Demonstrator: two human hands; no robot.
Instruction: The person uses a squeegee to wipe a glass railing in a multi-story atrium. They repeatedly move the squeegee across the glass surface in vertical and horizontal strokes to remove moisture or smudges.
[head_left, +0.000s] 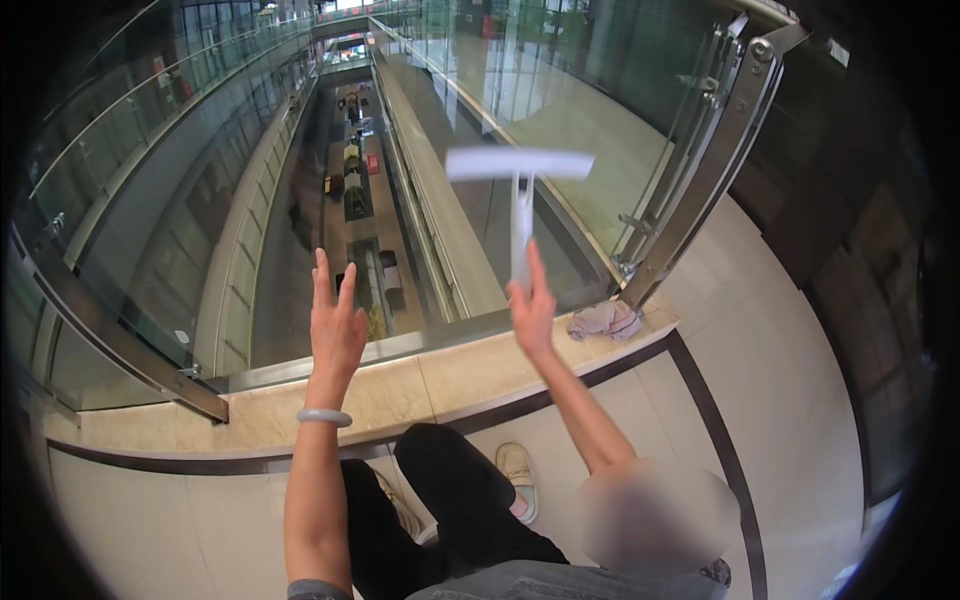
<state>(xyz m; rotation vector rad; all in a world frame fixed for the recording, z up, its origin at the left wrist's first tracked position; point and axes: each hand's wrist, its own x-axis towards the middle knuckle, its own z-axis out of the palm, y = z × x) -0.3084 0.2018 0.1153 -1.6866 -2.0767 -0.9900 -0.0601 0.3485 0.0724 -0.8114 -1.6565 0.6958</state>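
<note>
My right hand grips the handle of a white window squeegee. Its wide head lies crosswise in front of the glass balustrade panel; whether the blade touches the glass I cannot tell. My left hand is raised before the same panel, fingers apart and holding nothing; contact with the glass is unclear. A grey bangle circles the left wrist. On the stone ledge, right of my right hand, lies a crumpled pale cloth by the foot of a metal post.
Steel posts with glass clamps stand at the right, and another post at the left. Past the glass, a deep atrium drops to a lower floor with furniture. Pale floor tiles with a dark border strip lie below the ledge.
</note>
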